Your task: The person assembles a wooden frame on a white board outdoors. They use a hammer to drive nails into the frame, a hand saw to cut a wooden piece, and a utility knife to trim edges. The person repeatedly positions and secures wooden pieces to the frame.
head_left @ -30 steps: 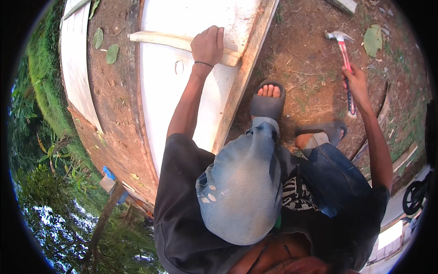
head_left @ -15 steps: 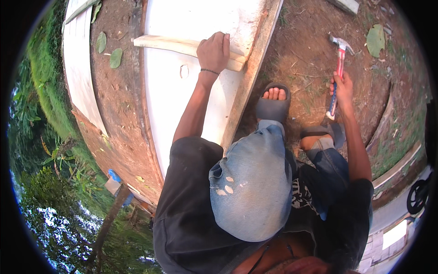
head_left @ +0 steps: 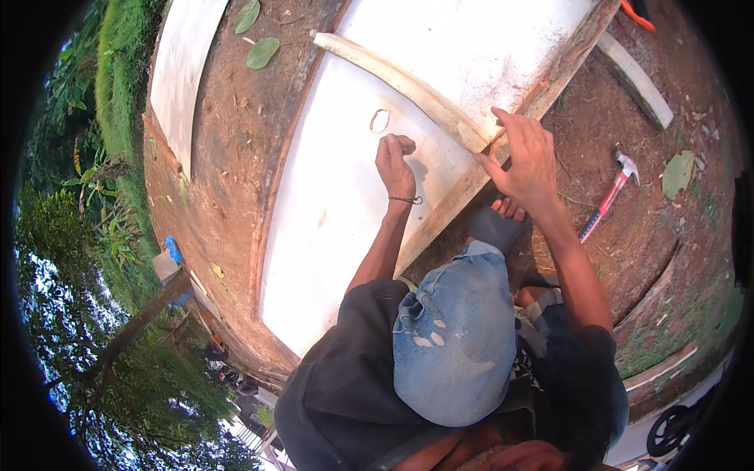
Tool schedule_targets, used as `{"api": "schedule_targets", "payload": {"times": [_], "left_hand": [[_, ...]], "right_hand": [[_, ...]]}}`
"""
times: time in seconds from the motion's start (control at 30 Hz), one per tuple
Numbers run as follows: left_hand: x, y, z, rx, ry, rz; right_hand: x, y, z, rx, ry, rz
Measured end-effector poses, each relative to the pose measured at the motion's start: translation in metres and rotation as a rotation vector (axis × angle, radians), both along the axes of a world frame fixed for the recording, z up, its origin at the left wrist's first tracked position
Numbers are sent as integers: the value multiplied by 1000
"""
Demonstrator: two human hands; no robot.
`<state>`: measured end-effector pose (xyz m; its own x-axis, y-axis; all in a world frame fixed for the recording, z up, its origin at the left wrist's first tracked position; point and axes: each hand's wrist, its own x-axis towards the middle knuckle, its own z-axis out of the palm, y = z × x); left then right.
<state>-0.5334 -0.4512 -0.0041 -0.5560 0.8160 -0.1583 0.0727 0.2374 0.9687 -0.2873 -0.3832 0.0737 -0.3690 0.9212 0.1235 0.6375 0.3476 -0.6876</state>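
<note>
Over a white panel [head_left: 314,251] in a wooden frame, my left hand [head_left: 395,169] hangs with its fingers curled together below a small oval hole. What it holds, if anything, I cannot make out. A pale wooden batten [head_left: 408,88] lies across the panel, its near end against the frame's right-hand rail [head_left: 452,212]. Around that joint my right hand [head_left: 525,161] is spread, thumb and forefinger apart, nothing seen between them. A claw hammer [head_left: 609,198] with a red and blue handle rests on the dirt, to the right of this hand.
Another piece of timber [head_left: 636,82] lies on the ground at upper right, near an orange-handled tool [head_left: 638,16]. My sandalled foot [head_left: 500,226] stands close beside the frame rail. A pale board [head_left: 184,78] lies beyond the frame at the left.
My right hand has let go of the hammer, now on the ground, and moved left to the joint. My left hand has left the batten and drawn back over the panel.
</note>
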Motion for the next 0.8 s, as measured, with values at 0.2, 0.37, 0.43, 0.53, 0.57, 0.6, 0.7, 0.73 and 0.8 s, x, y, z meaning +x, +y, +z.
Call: {"api": "schedule_targets", "payload": {"times": [0.2,0.37,0.43,0.53,0.57,0.6,0.7,0.73,0.8], "left_hand": [[27,-15,3,-12,-179,3],[29,-25,0,4,-187,70],[33,-22,0,-22,-204,124],[35,-15,-1,-8,-212,113],[35,-16,-1,-4,-230,119],[36,-15,-2,0,-252,121],[37,-14,-4,11,-294,136],[38,-14,-4,14,-305,143],[42,-12,0,23,-297,151]], "right_hand": [[-62,26,-55,-313,-315,88],[-35,60,-42,-1012,346,184],[-32,56,-43,-470,-99,208],[-44,43,-43,-143,-311,219],[-53,37,-45,-115,-304,218],[-64,28,-42,-86,-322,177],[-81,6,-43,8,-391,98],[-80,11,-48,-19,-360,93],[-74,23,-56,-72,-295,90]]}}
